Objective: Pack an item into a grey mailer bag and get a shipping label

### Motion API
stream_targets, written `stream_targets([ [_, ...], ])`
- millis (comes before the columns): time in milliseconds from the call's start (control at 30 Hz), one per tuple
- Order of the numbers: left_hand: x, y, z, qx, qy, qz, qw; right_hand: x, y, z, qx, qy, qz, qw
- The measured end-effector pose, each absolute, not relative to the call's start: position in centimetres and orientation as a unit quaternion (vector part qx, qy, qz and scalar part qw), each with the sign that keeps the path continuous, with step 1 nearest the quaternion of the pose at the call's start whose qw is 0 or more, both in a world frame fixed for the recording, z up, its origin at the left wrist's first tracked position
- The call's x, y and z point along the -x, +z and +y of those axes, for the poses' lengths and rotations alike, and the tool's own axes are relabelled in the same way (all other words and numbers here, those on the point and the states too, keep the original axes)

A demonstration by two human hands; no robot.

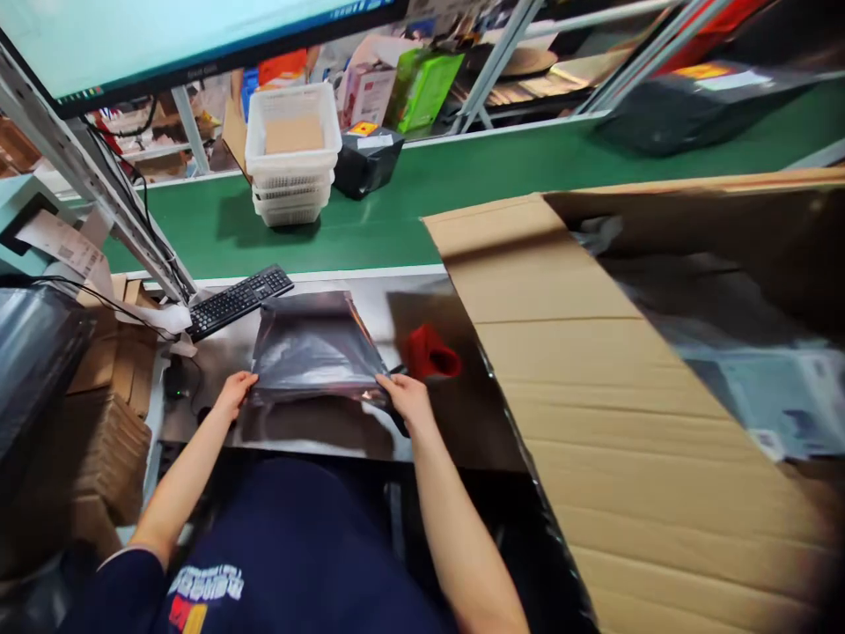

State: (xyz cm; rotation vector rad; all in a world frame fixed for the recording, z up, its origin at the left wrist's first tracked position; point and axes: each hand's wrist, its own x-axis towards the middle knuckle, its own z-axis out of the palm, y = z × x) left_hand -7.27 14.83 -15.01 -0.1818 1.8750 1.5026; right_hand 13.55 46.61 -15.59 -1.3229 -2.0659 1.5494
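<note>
In the head view, a dark plastic bag (313,339) is spread across the middle of the desk (485,431), between its far and near edges, its near side seemingly a little raised. The left hand (234,394) has its fingers pinched on the bag's near left corner; the right hand's (409,401) fingers grasp the near right corner. A keyboard (241,301) lies at the desk's far left corner, and a red object (432,352) sits toward the right edge, near the flap of a big cardboard box (561,352). As for progress, the bag looks laid out and taken in both hands; no label shows on its upper face, so labelling does not appear done, and whether it holds anything or is sealed cannot be told. Beyond the far edge, on the green conveyor (396,242), a black parcel (370,163) carries an orange and a white label, neither legible. A paper strip (72,251) past the left edge bears what looks like a barcode. The monitor's (198,40) bezel lettering and the white characters on the navy shirt (297,537), above a red and yellow emblem, are too blurred to read.
</note>
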Motion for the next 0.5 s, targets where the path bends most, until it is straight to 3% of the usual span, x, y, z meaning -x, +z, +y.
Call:
stream_targets([
  [100,3.5,-19.8,13.5,0.133,0.534,0.724,0.416,-15.9,-19.3,44.1,0.504,0.314,-0.805,0.007],
  [167,1.6,-21.5,12.6,0.163,0.513,0.722,0.435,-16.6,-20.4,41.8,0.462,0.219,-0.859,-0.01],
  [400,-1.5,-23.7,10.0,0.182,0.493,0.703,0.479,-11.1,-22.6,30.1,0.031,0.278,-0.959,-0.051],
  [500,-2.2,-24.2,9.5,0.177,0.507,0.701,0.47,-9.0,-23.6,26.8,-0.061,0.257,-0.961,-0.08],
])
